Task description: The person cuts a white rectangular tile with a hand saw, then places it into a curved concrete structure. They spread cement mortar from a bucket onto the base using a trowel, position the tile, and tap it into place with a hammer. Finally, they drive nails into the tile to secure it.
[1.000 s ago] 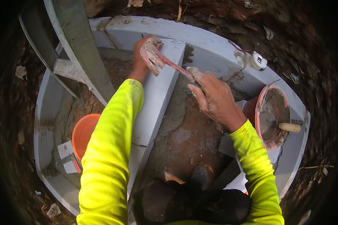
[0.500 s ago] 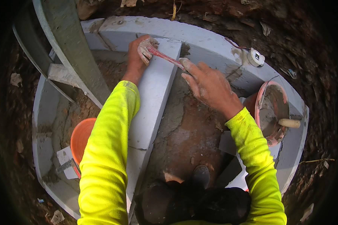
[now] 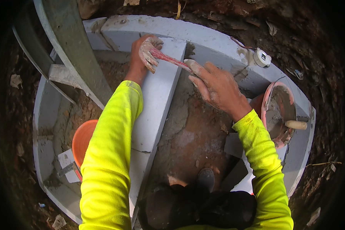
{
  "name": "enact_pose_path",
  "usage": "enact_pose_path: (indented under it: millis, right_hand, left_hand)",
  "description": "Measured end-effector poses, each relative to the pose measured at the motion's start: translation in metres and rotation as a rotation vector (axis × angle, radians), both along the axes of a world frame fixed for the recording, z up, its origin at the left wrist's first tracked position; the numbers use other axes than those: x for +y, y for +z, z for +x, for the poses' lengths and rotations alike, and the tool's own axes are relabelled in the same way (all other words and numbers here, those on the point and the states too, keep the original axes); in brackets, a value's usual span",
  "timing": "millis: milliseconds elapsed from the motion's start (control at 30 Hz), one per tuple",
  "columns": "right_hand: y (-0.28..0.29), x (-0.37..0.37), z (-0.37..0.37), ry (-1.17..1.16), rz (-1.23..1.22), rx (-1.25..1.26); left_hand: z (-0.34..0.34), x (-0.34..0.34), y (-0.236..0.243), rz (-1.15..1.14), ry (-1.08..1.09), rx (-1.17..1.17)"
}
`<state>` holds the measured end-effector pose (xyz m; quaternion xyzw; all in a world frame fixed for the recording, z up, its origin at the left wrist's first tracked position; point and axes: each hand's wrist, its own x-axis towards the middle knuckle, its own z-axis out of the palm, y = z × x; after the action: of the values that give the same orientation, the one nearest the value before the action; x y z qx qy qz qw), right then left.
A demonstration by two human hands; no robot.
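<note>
My right hand (image 3: 218, 86) is wrapped around the red handle of a claw hammer (image 3: 168, 59). The hammer's mortar-caked head (image 3: 146, 55) lies over the far end of a long pale grey block (image 3: 153, 103), right against my left hand (image 3: 137, 63). My left hand is curled at that end of the block, on its left side; the hammer head covers its fingertips, so what it grips does not show. The block runs toward me, with a joint to another block (image 3: 140, 165) nearer my body.
A curved block wall (image 3: 207, 36) surrounds the work, carrying a white round tape measure (image 3: 262, 58). An orange bucket (image 3: 84, 138) sits left. At right, a mortar bucket (image 3: 274, 111) holds a wooden-handled tool (image 3: 296, 125). Curved metal pieces (image 3: 71, 46) rise at far left.
The hammer and my right hand have shifted slightly right and toward me. My left hand stays at the far end of the block.
</note>
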<state>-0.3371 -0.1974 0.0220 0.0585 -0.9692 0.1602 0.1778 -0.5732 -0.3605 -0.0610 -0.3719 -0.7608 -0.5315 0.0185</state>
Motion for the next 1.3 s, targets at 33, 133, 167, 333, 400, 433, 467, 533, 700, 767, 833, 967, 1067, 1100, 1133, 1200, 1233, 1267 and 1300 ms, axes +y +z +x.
enact_pose_path:
  millis: [33,133,167,333,400,433,467,533,700,767,833,967,1067,1100,1133,1200,1233,1267,1300]
  right_hand:
    - [-0.001,0.0,0.0,0.016,-0.012,0.021]
    - [-0.001,0.001,-0.004,-0.003,0.03,0.0]
    - [-0.001,0.003,-0.006,-0.024,0.061,-0.021]
    - [-0.003,0.004,-0.006,0.005,0.011,-0.001]
    - [-0.002,0.004,-0.008,-0.009,0.022,0.007]
    - [-0.001,0.002,-0.005,0.0,0.008,0.024]
    - [-0.001,0.0,-0.003,0.009,-0.008,0.041]
    - [-0.001,0.002,-0.003,0.004,0.0,0.03]
    - [-0.001,0.001,-0.005,-0.025,0.005,-0.01]
    - [0.001,0.0,0.0,0.039,-0.036,0.013]
    - [-0.003,0.006,-0.008,-0.002,0.009,0.001]
    - [0.002,0.001,-0.003,-0.011,-0.007,-0.032]
    - [-0.008,0.007,-0.007,0.024,-0.005,0.018]
    - [-0.009,0.008,-0.007,0.005,0.016,-0.011]
    - [-0.011,0.008,-0.01,-0.011,0.035,-0.038]
    - [-0.009,0.004,-0.013,-0.004,0.032,-0.062]
    - [-0.004,0.001,-0.008,0.018,0.009,-0.066]
    - [-0.003,-0.001,-0.006,0.041,-0.014,-0.071]
    - [-0.01,0.004,-0.009,0.013,0.002,-0.074]
  left_hand:
    - [0.006,-0.003,0.008,-0.056,0.036,0.116]
    - [-0.005,-0.003,0.005,0.059,-0.052,-0.134]
    - [-0.002,0.0,0.006,0.045,-0.033,-0.1]
    - [-0.003,0.0,0.0,0.23,-0.065,-0.173]
    - [-0.003,-0.001,-0.005,0.239,-0.063,-0.21]
    - [0.001,-0.001,-0.004,0.244,-0.062,-0.233]
    - [0.003,-0.002,-0.002,0.233,-0.056,-0.213]
    - [0.006,-0.005,0.002,0.212,-0.046,-0.175]
    - [0.002,-0.014,-0.007,-0.148,0.051,0.097]
    - [0.0,-0.018,-0.011,-0.121,0.04,-0.075]
    - [0.0,-0.019,-0.014,0.044,-0.01,-0.445]
    - [0.028,-0.02,0.023,-0.31,0.019,-0.371]
    - [0.024,-0.023,0.024,-0.315,0.01,-0.42]
    - [0.032,-0.025,0.021,-0.27,0.005,-0.426]
    - [0.033,-0.027,0.018,-0.226,0.004,-0.428]
    - [0.029,-0.028,0.012,-0.177,0.027,-0.328]
    - [0.032,-0.028,0.012,-0.154,0.037,-0.286]
    - [0.033,-0.029,0.014,-0.192,0.013,-0.35]
    - [0.034,-0.031,0.016,-0.23,-0.012,-0.414]
